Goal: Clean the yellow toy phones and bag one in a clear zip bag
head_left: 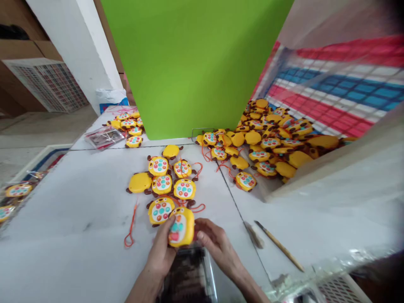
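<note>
My left hand grips a yellow toy above a dark-filled clear box by the table's near edge; my right hand half-curls beside it, hold unclear; more toys fill the right-edge striped sack.

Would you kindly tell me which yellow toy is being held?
The yellow toy nearest the camera, gripped in the left hand; no other is held.

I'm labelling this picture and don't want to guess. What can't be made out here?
All in the head view:
- Held toy: its back, turned away from the camera.
- Left hand: some fingers, hidden behind the toy.
- Right hand: whether its fingertips touch the toy, lost in blur.
- Dark box: contents blurred; near end cut off by the bottom edge.
- Pile: lower toys, hidden by those above.
</note>
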### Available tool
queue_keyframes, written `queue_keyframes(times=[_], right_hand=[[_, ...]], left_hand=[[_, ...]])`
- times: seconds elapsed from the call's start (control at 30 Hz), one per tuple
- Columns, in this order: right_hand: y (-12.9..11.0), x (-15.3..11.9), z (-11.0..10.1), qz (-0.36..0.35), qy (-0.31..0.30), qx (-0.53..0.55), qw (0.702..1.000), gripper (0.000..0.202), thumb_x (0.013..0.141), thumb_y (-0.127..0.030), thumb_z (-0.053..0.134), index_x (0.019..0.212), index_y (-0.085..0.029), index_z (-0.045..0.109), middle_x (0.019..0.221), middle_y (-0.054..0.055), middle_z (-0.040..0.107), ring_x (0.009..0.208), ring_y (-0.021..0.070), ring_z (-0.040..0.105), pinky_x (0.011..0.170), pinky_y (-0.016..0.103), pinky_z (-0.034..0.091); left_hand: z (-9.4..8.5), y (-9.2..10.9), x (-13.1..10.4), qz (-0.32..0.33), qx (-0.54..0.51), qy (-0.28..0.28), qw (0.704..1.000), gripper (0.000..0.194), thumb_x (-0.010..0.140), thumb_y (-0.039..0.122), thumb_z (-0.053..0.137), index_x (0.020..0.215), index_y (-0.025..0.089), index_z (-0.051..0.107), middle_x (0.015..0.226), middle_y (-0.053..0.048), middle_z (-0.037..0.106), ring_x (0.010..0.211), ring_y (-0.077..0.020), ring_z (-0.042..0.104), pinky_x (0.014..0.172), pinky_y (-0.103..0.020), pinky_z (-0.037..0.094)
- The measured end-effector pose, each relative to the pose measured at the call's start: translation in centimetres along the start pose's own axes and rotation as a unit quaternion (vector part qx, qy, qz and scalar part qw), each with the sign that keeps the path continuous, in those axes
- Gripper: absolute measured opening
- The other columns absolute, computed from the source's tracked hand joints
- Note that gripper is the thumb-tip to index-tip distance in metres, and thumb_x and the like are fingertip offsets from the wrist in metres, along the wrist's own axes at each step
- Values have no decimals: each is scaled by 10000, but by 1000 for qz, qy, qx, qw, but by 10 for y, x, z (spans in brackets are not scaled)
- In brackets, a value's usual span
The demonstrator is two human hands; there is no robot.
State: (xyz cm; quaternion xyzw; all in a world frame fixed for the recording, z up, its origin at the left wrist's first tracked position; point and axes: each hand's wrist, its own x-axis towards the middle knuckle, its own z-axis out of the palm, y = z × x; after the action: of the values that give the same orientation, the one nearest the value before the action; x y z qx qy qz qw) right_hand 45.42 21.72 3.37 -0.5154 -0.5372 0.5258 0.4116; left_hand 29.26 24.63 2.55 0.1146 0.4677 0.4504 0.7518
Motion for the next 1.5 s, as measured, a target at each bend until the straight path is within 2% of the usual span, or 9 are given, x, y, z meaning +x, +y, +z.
queue_keyframes(times=[0.1,0.17,0.33,0.5,0.63,0.83,1.0,1.23,1.5], right_hand=[[8,18,-39,0,78,-161,984,397,884,-498,452,1098,-184,568,1020,107,657,866,228,636,698,327,518],[19,37,-76,-20,151,-307,939,414,870,-489,461,1126,-178,552,1044,123,643,846,234,635,703,347,524],[46,84,-161,-21,260,-450,854,501,780,-430,544,1158,-101,514,1256,242,487,1218,397,396,959,559,351],[63,102,-187,29,273,-478,835,596,694,-448,607,1197,-153,488,1358,228,369,1246,487,298,897,657,327],[65,107,-189,33,275,-450,849,500,656,-314,599,1124,-157,525,1324,197,415,1265,449,288,975,598,294],[43,111,-192,25,297,-305,905,442,571,-193,574,1011,-161,575,1184,201,534,1235,457,330,1015,615,224],[23,93,-172,47,302,-97,947,426,685,-360,552,1065,-171,516,976,145,634,952,352,596,762,547,500],[0,60,-106,50,173,174,968,340,708,-316,597,1012,-167,556,967,111,687,737,237,688,577,339,563],[-9,39,-58,86,40,411,907,383,670,-182,634,1047,-167,571,842,52,702,668,178,684,559,246,547]], left_hand=[[-10,6,-2,-83,-168,-133,973,154,736,216,637,817,100,577,537,30,473,429,-65,449,367,-135,359],[-15,8,-6,-111,-269,-212,933,127,706,96,631,808,97,555,543,36,474,427,-41,444,363,-95,346],[-19,6,-13,-96,-322,-279,900,108,754,88,612,804,112,519,518,37,482,397,-40,457,324,-81,318],[-20,3,-11,-87,-315,-308,894,107,764,115,602,789,125,499,480,56,434,359,-29,401,283,-73,250],[-21,12,-5,-80,-274,-273,919,56,773,119,542,784,142,493,488,53,407,359,-34,367,296,-81,245],[-17,62,35,-64,-196,-102,973,238,860,316,443,826,106,549,582,-42,531,469,-119,514,360,-171,404],[-10,86,49,-31,-208,-76,975,410,925,379,363,1073,41,541,887,-197,671,776,-219,676,623,-280,573],[12,54,30,-60,-115,-11,991,267,923,174,369,1037,35,566,842,-185,699,713,-212,692,576,-281,570],[29,19,-2,-35,-12,-87,995,192,847,241,533,912,89,630,821,-149,700,723,-220,670,635,-317,547]])
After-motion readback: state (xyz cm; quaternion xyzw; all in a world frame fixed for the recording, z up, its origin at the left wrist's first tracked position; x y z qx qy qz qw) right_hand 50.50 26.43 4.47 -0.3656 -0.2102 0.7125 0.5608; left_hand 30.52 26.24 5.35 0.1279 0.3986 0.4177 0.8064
